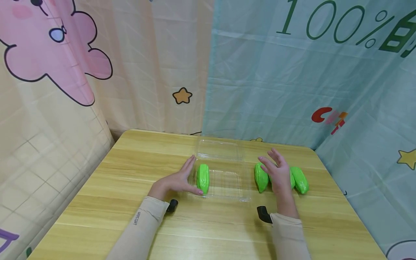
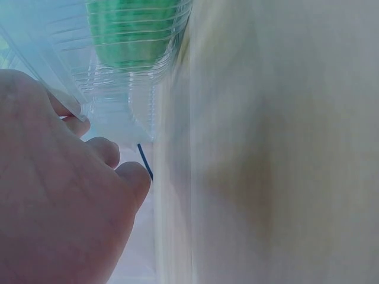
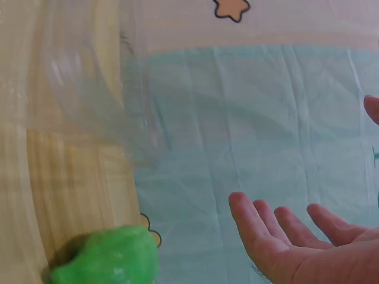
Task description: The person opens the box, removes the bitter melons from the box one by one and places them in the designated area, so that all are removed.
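A clear plastic box (image 1: 229, 186) stands on the table, its hinged lid (image 1: 218, 148) folded back behind it. At the box's left end lies a bright green, ridged, fruit-like piece (image 1: 203, 178). My left hand (image 1: 177, 181) is spread at that end, thumb by the front rim and fingers along the side; in the left wrist view the fingers (image 2: 105, 151) touch the clear wall. Holding nothing, my right hand (image 1: 280, 176) hovers over several similar green pieces (image 1: 261, 177) right of the box, partly hiding them. One piece (image 3: 112, 257) shows low in the right wrist view.
The wooden table (image 1: 208, 227) carries the box and the green pieces. Printed curtains (image 1: 260, 90) hang close behind its back edge and at both sides. A black wrist mount (image 1: 264, 214) sticks out from the right sleeve, another (image 1: 172, 206) from the left.
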`<move>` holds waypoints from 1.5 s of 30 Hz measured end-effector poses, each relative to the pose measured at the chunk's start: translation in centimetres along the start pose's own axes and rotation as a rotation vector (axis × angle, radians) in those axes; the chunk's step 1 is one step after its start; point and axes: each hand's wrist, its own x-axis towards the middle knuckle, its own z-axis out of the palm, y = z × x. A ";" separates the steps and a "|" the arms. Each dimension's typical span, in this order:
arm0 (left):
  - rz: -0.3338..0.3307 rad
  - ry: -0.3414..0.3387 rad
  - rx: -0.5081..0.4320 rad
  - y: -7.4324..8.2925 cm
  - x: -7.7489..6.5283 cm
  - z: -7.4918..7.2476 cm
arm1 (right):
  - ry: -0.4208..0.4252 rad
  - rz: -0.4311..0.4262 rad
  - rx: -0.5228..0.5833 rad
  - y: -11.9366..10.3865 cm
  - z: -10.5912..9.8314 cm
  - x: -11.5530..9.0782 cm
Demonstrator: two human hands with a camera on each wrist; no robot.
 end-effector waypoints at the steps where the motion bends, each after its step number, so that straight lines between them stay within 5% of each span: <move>1: 0.002 0.001 0.000 0.0 0.0 0.0 | -0.023 0.004 -0.009 0.1 0.3 0.0; 19: 0.013 0.002 0.004 -0.1 0.1 0.2 | -0.280 -0.001 -0.260 3.9 5.0 -0.6; 45: 0.018 0.014 -0.004 0.4 0.1 0.2 | -0.409 -0.020 -0.347 6.9 9.4 -2.1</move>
